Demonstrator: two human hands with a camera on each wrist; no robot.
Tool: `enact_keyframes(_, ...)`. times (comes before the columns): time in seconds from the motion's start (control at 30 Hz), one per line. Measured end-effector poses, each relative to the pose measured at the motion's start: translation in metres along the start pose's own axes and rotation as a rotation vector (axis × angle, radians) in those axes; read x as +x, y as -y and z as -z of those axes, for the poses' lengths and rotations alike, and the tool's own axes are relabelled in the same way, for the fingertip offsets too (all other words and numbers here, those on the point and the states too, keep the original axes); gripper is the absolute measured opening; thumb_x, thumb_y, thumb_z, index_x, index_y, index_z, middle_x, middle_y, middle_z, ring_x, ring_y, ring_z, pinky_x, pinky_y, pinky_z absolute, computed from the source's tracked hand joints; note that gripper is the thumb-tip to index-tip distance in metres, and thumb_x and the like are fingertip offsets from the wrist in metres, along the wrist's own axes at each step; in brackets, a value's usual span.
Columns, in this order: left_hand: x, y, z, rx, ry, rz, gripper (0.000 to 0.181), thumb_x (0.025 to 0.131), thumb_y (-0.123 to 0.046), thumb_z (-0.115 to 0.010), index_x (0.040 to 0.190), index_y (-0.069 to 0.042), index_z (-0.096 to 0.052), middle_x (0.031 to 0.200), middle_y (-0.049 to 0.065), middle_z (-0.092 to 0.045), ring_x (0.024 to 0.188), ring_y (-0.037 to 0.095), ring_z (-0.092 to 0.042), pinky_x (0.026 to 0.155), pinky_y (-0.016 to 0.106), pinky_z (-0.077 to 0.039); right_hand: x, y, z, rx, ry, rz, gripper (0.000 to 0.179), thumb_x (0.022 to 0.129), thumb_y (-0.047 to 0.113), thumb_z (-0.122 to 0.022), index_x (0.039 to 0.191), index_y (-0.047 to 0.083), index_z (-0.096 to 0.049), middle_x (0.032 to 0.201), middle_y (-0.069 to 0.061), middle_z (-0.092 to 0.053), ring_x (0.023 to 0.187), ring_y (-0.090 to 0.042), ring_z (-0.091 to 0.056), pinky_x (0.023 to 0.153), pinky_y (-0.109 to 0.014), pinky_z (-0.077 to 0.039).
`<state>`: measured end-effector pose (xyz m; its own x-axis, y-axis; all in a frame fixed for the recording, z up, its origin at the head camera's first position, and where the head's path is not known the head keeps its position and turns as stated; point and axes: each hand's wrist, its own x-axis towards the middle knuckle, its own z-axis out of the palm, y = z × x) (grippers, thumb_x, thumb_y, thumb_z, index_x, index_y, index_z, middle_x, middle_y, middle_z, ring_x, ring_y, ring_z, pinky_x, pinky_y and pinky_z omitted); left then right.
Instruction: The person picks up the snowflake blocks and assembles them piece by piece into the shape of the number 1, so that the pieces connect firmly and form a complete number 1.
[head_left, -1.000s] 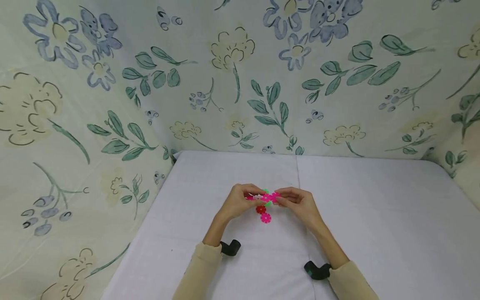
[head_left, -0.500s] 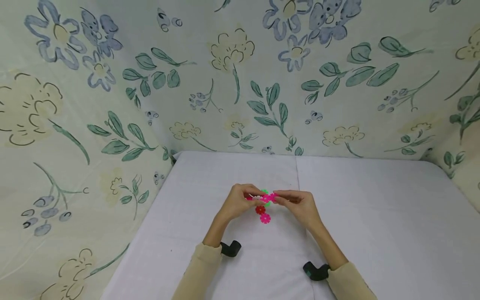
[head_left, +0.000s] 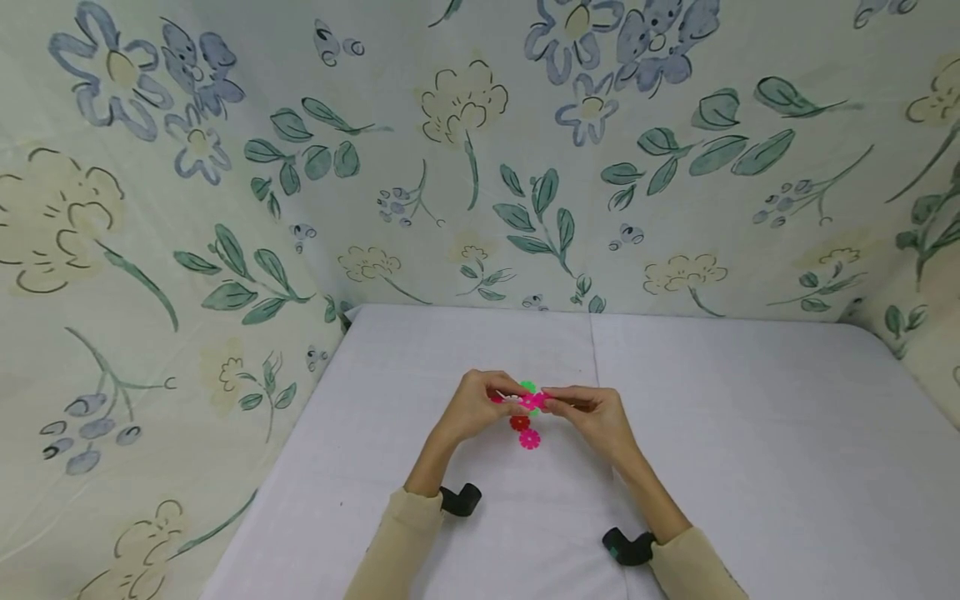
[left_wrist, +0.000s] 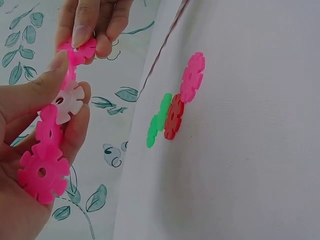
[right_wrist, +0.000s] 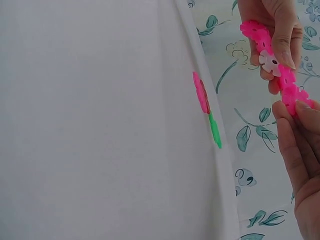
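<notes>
A chain of notched plastic snowflake discs, pink with one white disc (left_wrist: 71, 104) among them, runs between the hands above the table. My left hand (head_left: 474, 407) holds the chain along its middle, thumb on one side and fingers behind. Toward the left palm lies a large pink disc (left_wrist: 52, 182) at one end of the chain. My right hand (head_left: 597, 414) pinches the pink disc (left_wrist: 86, 50) at the other end between thumb and fingertips. In the head view, the fingers partly cover the chain.
On the white-covered table (head_left: 750, 450) lie a loose pink disc (head_left: 529, 439), a red disc (head_left: 519, 422) and green discs (left_wrist: 163, 112), grouped below the hands. A floral cloth (head_left: 450, 167) hangs behind the table. Both wrists carry black mounts.
My right hand has come slightly left, toward the left hand, with its pink disc. The left hand keeps its grip nearly in place, and the loose discs stay put.
</notes>
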<state>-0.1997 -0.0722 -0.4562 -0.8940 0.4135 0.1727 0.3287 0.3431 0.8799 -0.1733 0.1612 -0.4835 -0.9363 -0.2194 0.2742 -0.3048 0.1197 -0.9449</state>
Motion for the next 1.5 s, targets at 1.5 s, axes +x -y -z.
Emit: enact_keyframes(1.5, 0.001, -0.005, -0.009, 0.019, -0.071, 0.002, 0.029, 0.081, -0.013, -0.089, 0.108, -0.012, -0.083, 0.103, 0.002, -0.080, 0.092, 0.014, -0.066, 0.068, 0.019, -0.052, 0.003, -0.001, -0.001, 0.170, -0.006, -0.311, 0.044, 0.095, 0.019, -0.077, 0.131, -0.004, -0.067, 0.107, -0.002, -0.079, 0.092, -0.015, -0.078, 0.086, -0.031, -0.063)
